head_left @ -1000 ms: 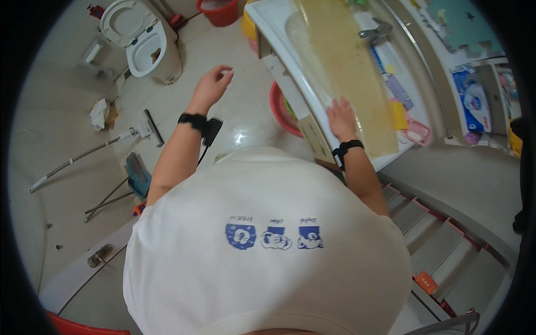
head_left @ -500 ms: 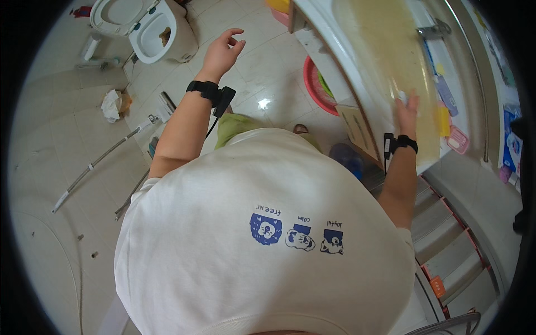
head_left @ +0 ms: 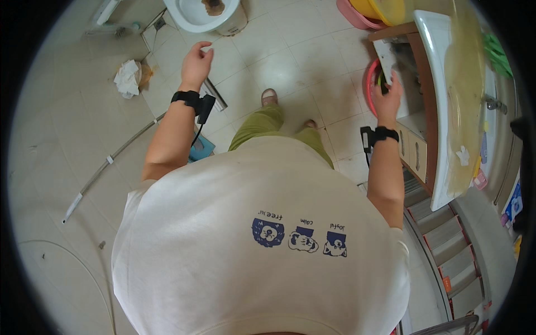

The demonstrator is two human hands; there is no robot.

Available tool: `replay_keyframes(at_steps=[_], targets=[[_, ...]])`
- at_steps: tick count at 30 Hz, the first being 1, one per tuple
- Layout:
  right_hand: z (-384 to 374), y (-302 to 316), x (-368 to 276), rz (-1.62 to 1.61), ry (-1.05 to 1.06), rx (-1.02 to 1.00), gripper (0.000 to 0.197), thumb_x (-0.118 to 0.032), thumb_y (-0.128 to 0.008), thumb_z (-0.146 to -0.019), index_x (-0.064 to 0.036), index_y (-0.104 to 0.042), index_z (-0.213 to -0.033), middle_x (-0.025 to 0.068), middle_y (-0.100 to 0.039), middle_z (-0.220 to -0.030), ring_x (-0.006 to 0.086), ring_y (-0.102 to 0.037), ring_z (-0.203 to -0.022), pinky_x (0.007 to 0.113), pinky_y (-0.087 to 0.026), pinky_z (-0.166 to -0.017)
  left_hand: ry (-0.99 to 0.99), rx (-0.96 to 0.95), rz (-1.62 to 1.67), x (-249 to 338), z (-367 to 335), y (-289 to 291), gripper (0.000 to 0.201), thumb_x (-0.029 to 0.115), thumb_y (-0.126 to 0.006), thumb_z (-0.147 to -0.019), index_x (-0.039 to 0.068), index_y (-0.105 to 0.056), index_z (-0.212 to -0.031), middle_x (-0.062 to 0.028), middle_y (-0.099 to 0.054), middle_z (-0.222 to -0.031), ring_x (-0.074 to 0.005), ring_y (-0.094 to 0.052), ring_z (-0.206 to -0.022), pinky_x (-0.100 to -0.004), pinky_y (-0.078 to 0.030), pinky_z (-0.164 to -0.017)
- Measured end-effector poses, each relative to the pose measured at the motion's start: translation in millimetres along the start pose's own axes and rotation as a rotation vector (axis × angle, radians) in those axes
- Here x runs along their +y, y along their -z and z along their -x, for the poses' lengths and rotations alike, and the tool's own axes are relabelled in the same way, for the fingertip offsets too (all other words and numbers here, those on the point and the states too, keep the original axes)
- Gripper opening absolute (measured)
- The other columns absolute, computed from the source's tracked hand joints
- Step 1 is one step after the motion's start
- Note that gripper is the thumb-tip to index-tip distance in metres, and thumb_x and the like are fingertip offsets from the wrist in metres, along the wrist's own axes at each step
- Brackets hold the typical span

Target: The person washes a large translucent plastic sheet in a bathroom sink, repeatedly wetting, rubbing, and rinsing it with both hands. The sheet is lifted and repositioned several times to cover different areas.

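Observation:
My left hand point(head_left: 196, 66) hangs in the air over the tiled floor, below the toilet point(head_left: 192, 21), its fingers loosely curled and apart with nothing in them. On the right, my right hand point(head_left: 387, 101) hovers in front of the vanity cabinet point(head_left: 414, 106), near a red basin point(head_left: 369, 89). Its fingers are spread and I see nothing in them. A small crumpled white tissue point(head_left: 463, 156) lies on the yellowish surface of the sink point(head_left: 466, 106), apart from the hand. Both wrists wear black bands with small boxes.
Pink and yellow basins point(head_left: 371, 11) are at the top right. A ladder point(head_left: 449, 245) with grey steps stands at the lower right. At left are a waste bin heaped with white paper point(head_left: 128, 78) and a thin metal pipe point(head_left: 114, 156). A faucet point(head_left: 494, 104) stands beyond the sink.
My right hand has left the sink and come over beside the cabinet; the white tissue now lies on the sink surface. The view has shifted right, and my left hand stays raised and empty.

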State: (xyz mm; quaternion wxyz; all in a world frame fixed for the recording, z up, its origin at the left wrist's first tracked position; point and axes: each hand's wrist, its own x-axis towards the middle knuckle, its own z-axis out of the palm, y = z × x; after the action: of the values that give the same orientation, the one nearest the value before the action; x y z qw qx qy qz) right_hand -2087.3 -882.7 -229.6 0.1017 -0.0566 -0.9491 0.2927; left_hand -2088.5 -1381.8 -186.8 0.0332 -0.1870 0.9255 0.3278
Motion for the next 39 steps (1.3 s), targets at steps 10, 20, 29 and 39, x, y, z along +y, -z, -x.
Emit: replay_keyframes(at_steps=[10, 20, 29, 39], targets=[[23.7, -84.4, -51.5, -0.139, -0.036, -0.37, 0.04, -0.016, -0.063, -0.078, -0.0107, -0.06, -0.118, 0.0112, -0.062, -0.107, 0.0211, -0.063, -0.077, 0.036, -0.051, -0.077, 0.511, 0.316, -0.223, -184.1, 117.3, 101.4, 0.047, 0.047, -0.053, -0.088, 0.004, -0.066, -0.104, -0.0189, -0.068, -0.09, -0.035, -0.064, -0.089, -0.0416, -0.049, -0.079], [54.1, -123.2, -141.1, 0.13, -0.073, -0.499, 0.041, -0.026, -0.062, -0.076, -0.0091, -0.062, -0.114, 0.0142, -0.065, -0.1, 0.032, -0.062, -0.094, 0.041, -0.05, -0.081, 1.303, 0.638, 0.215, -349.0, 156.5, 230.6, 0.072, 0.06, -0.053, -0.084, -0.003, -0.061, -0.118, -0.0169, -0.065, -0.103, -0.0256, -0.063, -0.089, -0.039, -0.048, -0.075], [71.6, -189.6, -236.3, 0.152, 0.062, -0.683, 0.052, -0.03, -0.063, -0.076, -0.0153, -0.054, -0.125, 0.0154, -0.057, -0.118, 0.0318, -0.058, -0.108, 0.042, -0.048, -0.09, 1.198, 1.122, 0.687, -450.6, 155.2, 284.6, 0.068, 0.034, -0.074, -0.076, -0.003, -0.046, -0.126, -0.0127, -0.056, -0.113, -0.0238, -0.059, -0.092, -0.0403, -0.044, -0.069], [102.6, -205.4, -245.6, 0.13, 0.119, -0.787, 0.042, -0.023, -0.064, -0.077, -0.0125, -0.059, -0.117, 0.0144, -0.057, -0.115, 0.0325, -0.058, -0.102, 0.041, -0.048, -0.088, 0.923, 0.957, 0.806, -462.8, 153.0, 302.0, 0.03, 0.035, -0.064, -0.084, 0.012, -0.054, -0.101, -0.0001, -0.052, -0.075, -0.0105, -0.043, -0.06, -0.0293, -0.038, -0.054]])
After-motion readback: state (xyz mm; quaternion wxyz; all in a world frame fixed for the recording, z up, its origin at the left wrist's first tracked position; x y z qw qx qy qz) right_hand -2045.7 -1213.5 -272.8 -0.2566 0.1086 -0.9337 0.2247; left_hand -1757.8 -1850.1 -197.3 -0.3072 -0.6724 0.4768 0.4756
